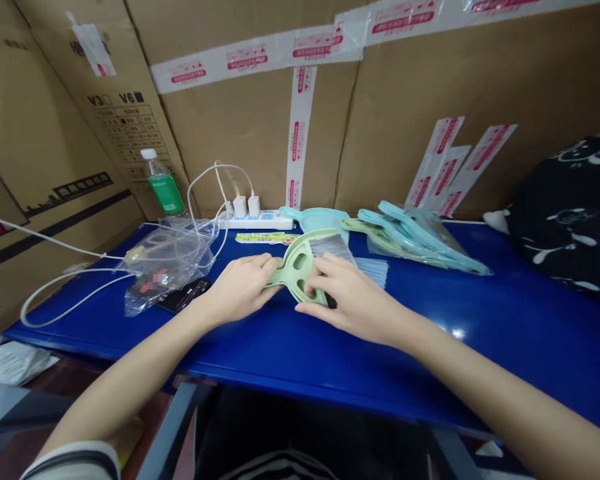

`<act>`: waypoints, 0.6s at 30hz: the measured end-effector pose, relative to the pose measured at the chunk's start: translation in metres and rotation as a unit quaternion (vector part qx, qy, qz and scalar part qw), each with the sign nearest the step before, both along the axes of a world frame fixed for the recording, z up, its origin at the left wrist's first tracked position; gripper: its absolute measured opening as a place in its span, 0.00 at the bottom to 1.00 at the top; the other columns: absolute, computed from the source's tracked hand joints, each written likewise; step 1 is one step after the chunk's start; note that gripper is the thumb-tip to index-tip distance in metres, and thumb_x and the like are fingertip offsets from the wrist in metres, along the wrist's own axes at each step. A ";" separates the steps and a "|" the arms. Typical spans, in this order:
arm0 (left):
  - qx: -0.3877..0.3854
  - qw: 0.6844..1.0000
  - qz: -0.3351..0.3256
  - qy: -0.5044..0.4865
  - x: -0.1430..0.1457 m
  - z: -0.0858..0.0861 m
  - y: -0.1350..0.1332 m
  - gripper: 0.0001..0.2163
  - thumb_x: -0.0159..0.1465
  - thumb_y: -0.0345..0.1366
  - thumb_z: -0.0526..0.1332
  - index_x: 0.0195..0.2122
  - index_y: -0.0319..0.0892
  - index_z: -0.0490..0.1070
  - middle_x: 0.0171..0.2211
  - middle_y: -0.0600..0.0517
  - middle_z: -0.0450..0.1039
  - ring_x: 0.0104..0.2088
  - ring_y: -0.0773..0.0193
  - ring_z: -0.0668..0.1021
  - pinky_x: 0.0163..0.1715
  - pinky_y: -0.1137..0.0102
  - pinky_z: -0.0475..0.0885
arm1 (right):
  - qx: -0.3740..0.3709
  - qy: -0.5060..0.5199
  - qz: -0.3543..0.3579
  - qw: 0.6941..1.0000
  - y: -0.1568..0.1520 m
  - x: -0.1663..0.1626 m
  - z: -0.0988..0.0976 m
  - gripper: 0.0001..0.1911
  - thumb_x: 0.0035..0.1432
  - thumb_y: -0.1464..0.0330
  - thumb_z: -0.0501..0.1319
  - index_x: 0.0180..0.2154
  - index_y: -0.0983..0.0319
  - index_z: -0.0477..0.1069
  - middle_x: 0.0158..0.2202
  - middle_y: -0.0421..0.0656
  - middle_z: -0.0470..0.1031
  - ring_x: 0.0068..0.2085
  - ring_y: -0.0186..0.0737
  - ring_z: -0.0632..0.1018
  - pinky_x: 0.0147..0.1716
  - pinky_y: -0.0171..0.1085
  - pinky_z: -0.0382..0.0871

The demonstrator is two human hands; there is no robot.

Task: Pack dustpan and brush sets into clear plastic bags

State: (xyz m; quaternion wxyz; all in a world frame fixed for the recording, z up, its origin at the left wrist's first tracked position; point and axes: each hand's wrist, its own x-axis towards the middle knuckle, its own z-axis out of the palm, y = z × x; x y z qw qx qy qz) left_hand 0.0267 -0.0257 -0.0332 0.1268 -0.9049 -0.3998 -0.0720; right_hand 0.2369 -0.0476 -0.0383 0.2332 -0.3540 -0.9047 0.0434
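Over the middle of the blue table, I hold a light green hand brush [297,261] with oval holes in its head and grey bristles pointing right. My left hand [245,285] is closed round its handle. The fingers of my right hand [347,293] curl over the lower part of the head and bristles, partly hiding them. Just behind lies a light blue dustpan [320,219]. Pale blue bristles [374,270] show on the table beyond my right hand; the rest of that brush is hidden.
Bagged blue and green dustpan sets [415,233] lie at right, near a black patterned fabric item [570,213]. At left are a clear plastic bag [173,257], a phone [185,295], white cables, and a bottle [164,187]. A power strip [260,221] sits against the cardboard wall [250,127].
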 end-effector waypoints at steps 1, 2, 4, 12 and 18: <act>-0.002 1.000 -0.006 -0.004 0.001 0.000 -0.001 0.12 0.69 0.39 0.54 0.49 0.37 0.67 0.39 0.45 0.75 0.41 0.54 0.80 0.39 0.63 0.75 | -0.009 -0.003 -0.010 1.000 0.000 -0.002 -0.003 0.13 0.58 0.63 0.63 0.24 0.61 0.68 0.29 0.42 0.67 0.36 0.41 0.68 0.34 0.38 0.63; -0.005 1.000 -0.011 -0.007 0.001 -0.001 -0.001 0.12 0.68 0.39 0.55 0.49 0.38 0.68 0.39 0.46 0.75 0.41 0.54 0.80 0.39 0.63 0.75 | -0.014 -0.004 -0.021 1.000 0.000 -0.003 -0.005 0.15 0.57 0.64 0.64 0.22 0.61 0.66 0.28 0.41 0.66 0.34 0.40 0.68 0.34 0.37 0.62; -0.015 1.000 -0.012 -0.011 0.002 -0.002 -0.001 0.13 0.68 0.39 0.55 0.49 0.38 0.68 0.40 0.46 0.75 0.40 0.54 0.80 0.38 0.63 0.75 | -0.002 -0.004 -0.043 0.999 0.001 -0.004 -0.006 0.16 0.53 0.66 0.66 0.20 0.61 0.63 0.27 0.40 0.64 0.33 0.38 0.67 0.32 0.36 0.60; -0.007 0.997 0.022 -0.079 -0.003 0.007 0.026 0.14 0.65 0.36 0.57 0.51 0.39 0.69 0.43 0.45 0.75 0.42 0.55 0.79 0.43 0.63 0.73 | 0.200 -0.114 -0.177 0.957 -0.013 0.004 0.011 0.10 0.57 0.69 0.60 0.25 0.62 0.75 0.26 0.46 0.71 0.33 0.43 0.70 0.32 0.39 0.56; 0.002 0.995 0.017 -0.097 0.009 0.024 0.081 0.16 0.63 0.37 0.60 0.51 0.37 0.70 0.45 0.42 0.74 0.46 0.53 0.77 0.46 0.60 0.71 | 0.068 -0.258 -0.335 0.903 -0.017 0.004 0.023 0.20 0.65 0.65 0.52 0.31 0.68 0.79 0.29 0.54 0.77 0.34 0.48 0.78 0.28 0.38 0.59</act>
